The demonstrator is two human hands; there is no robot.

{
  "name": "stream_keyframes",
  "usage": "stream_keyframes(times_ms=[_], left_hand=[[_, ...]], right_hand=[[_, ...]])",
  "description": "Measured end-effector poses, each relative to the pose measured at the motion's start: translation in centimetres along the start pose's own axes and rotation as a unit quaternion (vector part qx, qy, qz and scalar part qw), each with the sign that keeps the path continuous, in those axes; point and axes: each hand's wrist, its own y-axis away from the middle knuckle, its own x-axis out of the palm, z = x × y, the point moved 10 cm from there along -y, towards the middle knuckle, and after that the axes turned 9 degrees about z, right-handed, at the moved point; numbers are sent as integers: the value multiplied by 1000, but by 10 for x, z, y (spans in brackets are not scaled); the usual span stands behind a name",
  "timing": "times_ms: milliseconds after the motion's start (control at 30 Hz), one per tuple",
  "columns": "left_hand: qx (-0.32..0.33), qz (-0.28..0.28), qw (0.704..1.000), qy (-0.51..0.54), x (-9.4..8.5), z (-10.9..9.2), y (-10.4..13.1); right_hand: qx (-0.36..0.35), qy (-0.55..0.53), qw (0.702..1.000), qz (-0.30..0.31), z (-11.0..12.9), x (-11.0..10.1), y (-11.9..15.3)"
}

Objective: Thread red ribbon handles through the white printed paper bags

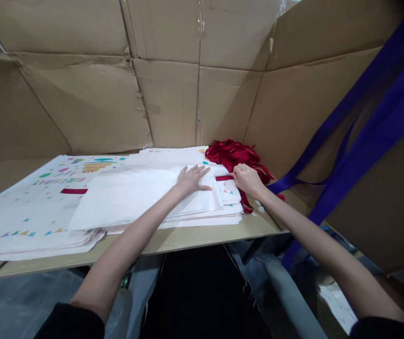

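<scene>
My left hand [191,181] lies flat with its fingers spread on a plain white sheet [131,193]. The sheet rests on a stack of white printed sheets [232,197]. At the stack's right edge, my right hand [247,180] has its fingers closed at the end of a short red ribbon [224,178]; its fingertips are partly hidden. Just behind that hand lies a heap of dark red ribbons [232,153], some hanging over the stack's side. Another red strip [74,191] lies across the printed sheets [21,202] on the left, which show colourful birthday lettering.
Cardboard walls [173,99] enclose the table [251,226] at the back and right. Long blue-purple straps [350,174] hang down on the right, passing close behind my right forearm. Below the table's front edge, grey plastic sheeting [28,296] shows on the left.
</scene>
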Motion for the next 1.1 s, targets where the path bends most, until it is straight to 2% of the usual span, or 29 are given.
stream_keyframes(times_ms=[167, 267, 367, 467, 567, 633, 700, 800, 900, 1000, 1100], left_hand=[[4, -4, 1000, 2, -6, -3, 3], [9, -23, 1000, 13, -11, -4, 7], [13, -85, 996, 9, -21, -5, 17], [-17, -152, 988, -15, -29, -1, 31], [-59, -155, 986, -10, -27, 8, 41], [-64, -127, 990, -2, -21, 12, 42], [-61, -96, 994, -4, -16, 13, 41], [-63, -61, 996, -16, -11, 13, 39], [-64, -41, 997, -21, -9, 13, 37], [-63, -35, 997, -20, -7, 14, 37], [-63, -50, 996, -27, -7, 15, 38]], right_hand=[[-23, 5, 1000, -18, -26, -4, 12], [-32, -8, 999, -21, -55, -7, 21], [4, -56, 998, -22, -106, -11, 27], [72, -107, 991, 26, -169, -8, 35], [169, -102, 976, 89, -226, -4, 50], [178, -88, 973, 115, -238, -4, 60], [154, -96, 974, 138, -229, 1, 67], [94, -134, 975, 152, -186, 10, 69], [8, -117, 987, 106, -116, 3, 60], [-87, -131, 985, 71, -37, -9, 45], [-104, -121, 984, 75, 19, -13, 25]])
